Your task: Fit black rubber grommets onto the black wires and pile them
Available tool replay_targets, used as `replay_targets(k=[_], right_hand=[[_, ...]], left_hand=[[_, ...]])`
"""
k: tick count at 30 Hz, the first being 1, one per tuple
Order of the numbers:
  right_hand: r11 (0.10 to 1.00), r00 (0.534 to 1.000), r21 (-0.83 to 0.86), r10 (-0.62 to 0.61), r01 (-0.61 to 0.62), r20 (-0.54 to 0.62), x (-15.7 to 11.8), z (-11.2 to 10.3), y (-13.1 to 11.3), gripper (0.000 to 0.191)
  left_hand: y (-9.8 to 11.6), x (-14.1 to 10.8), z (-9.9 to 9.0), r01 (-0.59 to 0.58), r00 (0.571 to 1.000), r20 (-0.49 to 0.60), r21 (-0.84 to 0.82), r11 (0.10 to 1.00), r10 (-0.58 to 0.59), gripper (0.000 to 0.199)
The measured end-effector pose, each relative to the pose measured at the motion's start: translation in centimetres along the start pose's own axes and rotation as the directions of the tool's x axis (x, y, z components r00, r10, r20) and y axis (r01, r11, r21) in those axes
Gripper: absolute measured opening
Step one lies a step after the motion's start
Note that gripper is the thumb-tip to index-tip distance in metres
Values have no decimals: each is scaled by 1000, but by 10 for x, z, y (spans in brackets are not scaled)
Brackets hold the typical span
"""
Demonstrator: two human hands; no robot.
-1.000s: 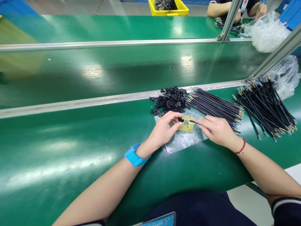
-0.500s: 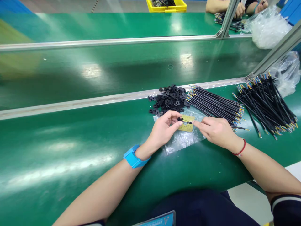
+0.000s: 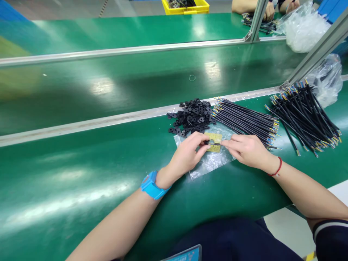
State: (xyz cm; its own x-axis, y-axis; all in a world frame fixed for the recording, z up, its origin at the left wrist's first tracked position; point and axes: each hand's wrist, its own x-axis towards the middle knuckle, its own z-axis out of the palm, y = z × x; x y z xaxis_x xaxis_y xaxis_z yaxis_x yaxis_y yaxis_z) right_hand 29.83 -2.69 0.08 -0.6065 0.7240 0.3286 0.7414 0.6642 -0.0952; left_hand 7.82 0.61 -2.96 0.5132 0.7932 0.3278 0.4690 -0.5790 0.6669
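Observation:
My left hand (image 3: 192, 150) pinches a small black plastic piece (image 3: 207, 142) between thumb and fingers. My right hand (image 3: 246, 149) grips a black cable (image 3: 217, 144), whose stripped end points left at that piece. The cable's other end sticks out past my right hand. Whether the wires pass through the piece is too small to tell. Beneath both hands lie a yellow block (image 3: 216, 137) and a clear plastic bag (image 3: 206, 166). Just behind is a heap of black plastic pieces (image 3: 194, 116), with a row of black cables (image 3: 246, 117) to its right.
A larger bundle of black cables (image 3: 307, 117) lies at the right, near a clear bag (image 3: 326, 79). A metal rail (image 3: 130, 117) and a slanted post (image 3: 312, 54) border my bench. Across, a co-worker's hands (image 3: 269, 11) are near more cables; a yellow crate (image 3: 187, 9) stands behind.
The view has shifted slightly. My left hand has turned a little around the black piece, and the cable stays in my right hand close to it.

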Motion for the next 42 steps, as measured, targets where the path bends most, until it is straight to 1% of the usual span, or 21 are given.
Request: replay_targets(k=[2,4,6,8,11,14,16,18,21,23,26,28,30,33,34,35,36,37,39,40,42], right_hand=[[999,999,28,42,-42,-6,0,3,-1,27],[994,997,79,78,-78,-3,0,4,-1,27],[979,993,165,121,-118,-10,1,6,-1,26],[958,989,254,144,-132,-31,1,7,-1,24],[945,987,304,146,-120,-65,1,8,-2,19],[962,982,242,155,-127,-104,2,6,-5,19],[978,981,164,153,-133,-118,1,4,-7,23],[984,986,124,141,-130,-89,1,2,-8,25],[957,990,255,137,-137,18,0,-1,-9,24],[898,981,397,155,-189,115,0,-3,-9,21],[780,946,542,200,-312,257,3,-7,-11,18],[704,921,601,219,-379,323,5,-7,-12,18],[630,894,641,235,-439,381,6,-7,-12,18],[505,856,694,242,-513,457,7,-4,-11,18],[488,854,703,244,-518,460,7,-3,-10,19],[505,864,702,252,-502,437,7,-3,-10,19],[559,885,688,266,-464,381,6,-2,-11,19],[643,914,650,277,-406,297,5,-2,-11,18],[822,961,501,256,-272,102,3,-1,-13,18],[885,974,412,226,-217,28,2,-1,-14,20],[949,985,276,169,-153,-34,0,-1,-15,24]], left_hand=[[0,-1,1,19,1000,26,-56,998,-17,13],[1,-1,3,88,996,9,-224,971,-89,18],[1,0,4,171,981,-4,-458,872,-195,24],[2,2,5,247,952,22,-639,728,-304,25],[8,4,6,355,898,97,-738,575,-429,24],[17,2,6,406,867,130,-745,530,-481,23],[22,0,6,411,866,125,-730,546,-484,21],[24,-2,5,411,873,119,-701,582,-473,18],[22,-4,4,404,898,117,-604,687,-425,15],[20,-4,3,352,931,94,-483,801,-353,14],[20,-5,1,192,981,90,-288,938,-173,7],[22,-5,0,87,991,120,-216,972,-62,4],[25,-6,0,15,991,134,-178,984,9,5],[27,-7,1,-29,993,107,-154,988,46,8],[26,-7,2,-21,995,91,-168,985,37,9],[26,-6,3,4,997,71,-206,978,11,8],[26,-6,5,46,998,53,-273,961,-32,9],[26,-5,6,104,994,52,-363,926,-91,12],[27,-4,8,257,966,133,-544,799,-220,19],[28,-4,9,333,943,195,-601,726,-271,21],[29,-5,10,440,897,284,-633,637,-338,21]])
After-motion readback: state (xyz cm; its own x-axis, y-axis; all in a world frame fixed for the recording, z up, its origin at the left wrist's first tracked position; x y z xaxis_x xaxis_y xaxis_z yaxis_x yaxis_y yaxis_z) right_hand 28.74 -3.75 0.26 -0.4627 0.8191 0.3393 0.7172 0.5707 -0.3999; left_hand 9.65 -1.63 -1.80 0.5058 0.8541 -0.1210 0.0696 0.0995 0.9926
